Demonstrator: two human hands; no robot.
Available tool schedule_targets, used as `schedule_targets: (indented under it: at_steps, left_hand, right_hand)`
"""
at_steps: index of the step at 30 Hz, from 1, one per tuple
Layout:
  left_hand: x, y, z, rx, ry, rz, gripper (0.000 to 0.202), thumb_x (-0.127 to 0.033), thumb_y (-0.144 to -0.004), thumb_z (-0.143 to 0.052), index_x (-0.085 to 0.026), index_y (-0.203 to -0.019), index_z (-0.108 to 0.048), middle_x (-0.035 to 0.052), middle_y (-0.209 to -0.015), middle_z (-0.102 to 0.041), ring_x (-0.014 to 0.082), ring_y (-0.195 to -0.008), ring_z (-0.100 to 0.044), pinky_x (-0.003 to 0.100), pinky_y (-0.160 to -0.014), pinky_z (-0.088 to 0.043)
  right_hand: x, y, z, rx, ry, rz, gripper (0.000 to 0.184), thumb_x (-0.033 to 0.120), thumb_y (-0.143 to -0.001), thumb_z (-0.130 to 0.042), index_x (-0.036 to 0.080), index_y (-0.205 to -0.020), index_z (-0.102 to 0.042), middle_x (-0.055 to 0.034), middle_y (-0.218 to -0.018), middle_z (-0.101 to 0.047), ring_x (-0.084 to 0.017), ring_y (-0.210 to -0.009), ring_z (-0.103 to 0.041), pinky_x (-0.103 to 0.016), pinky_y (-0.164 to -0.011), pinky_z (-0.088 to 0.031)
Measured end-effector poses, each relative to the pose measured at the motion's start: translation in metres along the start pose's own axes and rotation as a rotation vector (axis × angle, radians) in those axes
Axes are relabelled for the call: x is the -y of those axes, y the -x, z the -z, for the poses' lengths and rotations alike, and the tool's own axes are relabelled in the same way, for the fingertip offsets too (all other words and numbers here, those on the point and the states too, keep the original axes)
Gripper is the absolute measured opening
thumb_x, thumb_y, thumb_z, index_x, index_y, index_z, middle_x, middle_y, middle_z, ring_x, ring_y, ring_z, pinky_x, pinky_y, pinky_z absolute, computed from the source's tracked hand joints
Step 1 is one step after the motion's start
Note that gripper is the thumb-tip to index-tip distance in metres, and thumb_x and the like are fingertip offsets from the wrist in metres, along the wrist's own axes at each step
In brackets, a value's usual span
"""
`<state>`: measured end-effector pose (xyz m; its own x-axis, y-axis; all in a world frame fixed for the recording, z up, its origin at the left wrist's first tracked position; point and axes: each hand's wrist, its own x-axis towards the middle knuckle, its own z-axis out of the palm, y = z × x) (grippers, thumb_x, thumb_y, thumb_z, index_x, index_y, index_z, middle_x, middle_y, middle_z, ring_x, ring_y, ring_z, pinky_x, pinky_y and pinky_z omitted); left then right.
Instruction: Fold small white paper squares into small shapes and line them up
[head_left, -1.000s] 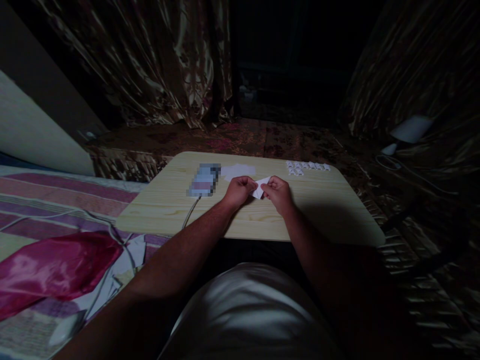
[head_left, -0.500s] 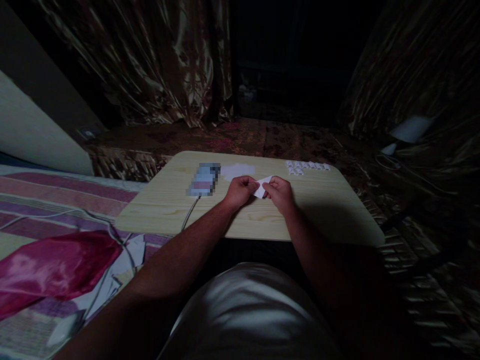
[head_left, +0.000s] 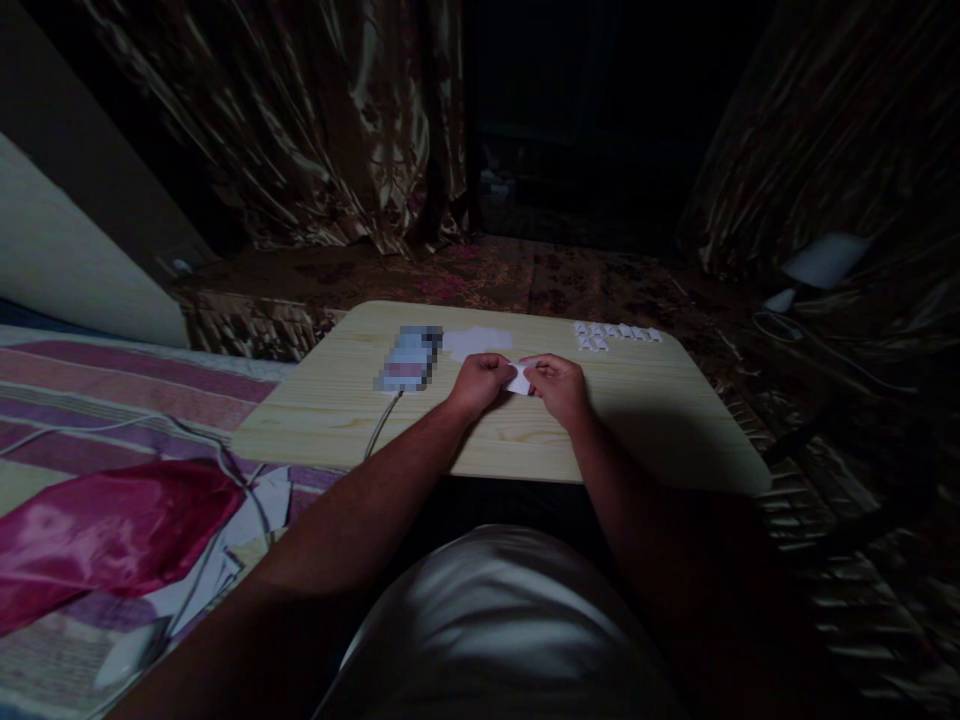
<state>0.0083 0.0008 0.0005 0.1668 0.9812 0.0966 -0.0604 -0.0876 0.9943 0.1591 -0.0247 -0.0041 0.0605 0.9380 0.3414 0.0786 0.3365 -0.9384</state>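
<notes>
We pinch the small folded paper (head_left: 517, 379) from both sides. Our left hand (head_left: 480, 381) closes on its left end and our right hand (head_left: 561, 386) on its right. It lies crosswise between them, mid-bench (head_left: 660, 420), equally near each.

Paper (head_left: 518, 379) between left hand (head_left: 478, 383), right hand (head_left: 559, 388)

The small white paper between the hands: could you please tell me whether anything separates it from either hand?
Nothing visible does. The left hand and right hand both pinch the white paper directly, over the table; the flat sheets lie beyond it.
</notes>
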Motion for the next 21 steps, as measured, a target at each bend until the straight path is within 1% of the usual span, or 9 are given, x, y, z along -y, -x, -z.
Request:
schedule_targets:
  at_steps: [3,10,17,21]
  left_hand:
    - [0.0001,-0.0010,0.0010,0.003,0.039,0.009,0.016,-0.028,-0.062,-0.068,-0.015,-0.058,-0.061,-0.0021,-0.046,-0.052,0.0080,-0.041,-0.040,0.023,-0.043,-0.027]
    - [0.0007,-0.0022,0.0018,-0.001,0.077,0.015,0.012,-0.026,-0.061,-0.067,-0.015,-0.059,-0.063,-0.0024,-0.044,-0.050,0.0086,-0.039,-0.039,0.024,-0.040,-0.024]
    - [0.0018,-0.0035,0.0028,-0.003,0.113,0.019,0.012,-0.026,-0.060,-0.068,-0.015,-0.060,-0.063,-0.0026,-0.044,-0.050,0.0085,-0.038,-0.039,0.024,-0.039,-0.024]
    - [0.0017,-0.0028,0.0026,0.002,0.096,0.015,0.012,-0.025,-0.060,-0.067,-0.015,-0.060,-0.062,-0.0028,-0.044,-0.050,0.0082,-0.038,-0.039,0.024,-0.040,-0.024]
  right_hand:
    - [0.0029,0.0001,0.0002,0.002,0.012,0.000,0.019,0.027,-0.072,-0.065,0.017,-0.086,-0.073,0.0010,-0.059,-0.063,-0.010,-0.049,-0.052,-0.023,-0.047,-0.041]
    - [-0.0003,-0.0010,0.0025,0.026,-0.032,0.005,0.017,0.019,-0.069,-0.058,0.018,-0.078,-0.073,0.0012,-0.056,-0.062,-0.011,-0.049,-0.053,-0.023,-0.047,-0.041]
    - [-0.0035,-0.0013,0.0029,0.052,-0.053,0.000,0.017,0.018,-0.068,-0.058,0.018,-0.076,-0.073,0.0006,-0.057,-0.064,-0.011,-0.049,-0.055,-0.023,-0.048,-0.043]
    - [-0.0059,-0.0021,0.0037,0.060,-0.042,0.004,0.018,0.019,-0.068,-0.057,0.018,-0.077,-0.072,0.0009,-0.057,-0.064,-0.011,-0.051,-0.056,-0.023,-0.050,-0.044]
